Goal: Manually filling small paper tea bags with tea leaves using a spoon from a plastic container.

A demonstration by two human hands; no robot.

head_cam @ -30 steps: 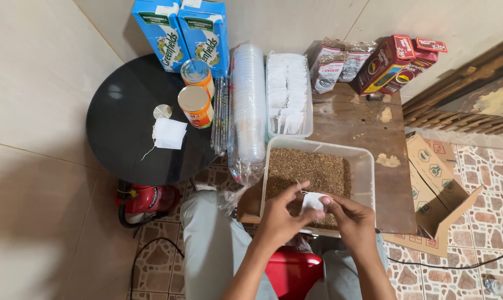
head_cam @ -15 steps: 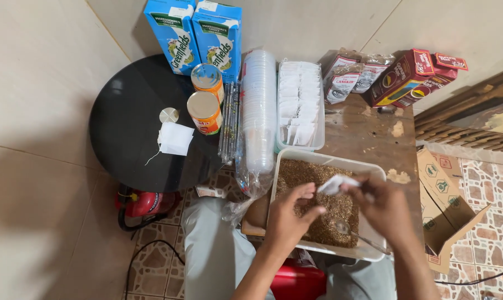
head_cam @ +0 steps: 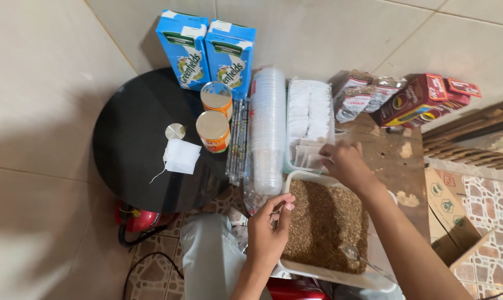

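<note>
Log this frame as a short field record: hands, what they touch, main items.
left hand: rests on the near-left rim of the tub of loose tea, fingers curled
right hand: reaches into the clear tray of white tea bags
spoon: lies in the tub, untouched
round black table: bears two cans, two blue cartons, one tea bag

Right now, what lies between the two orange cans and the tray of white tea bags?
In the head view: a bundle of straws and a sleeve of plastic cups.
</note>
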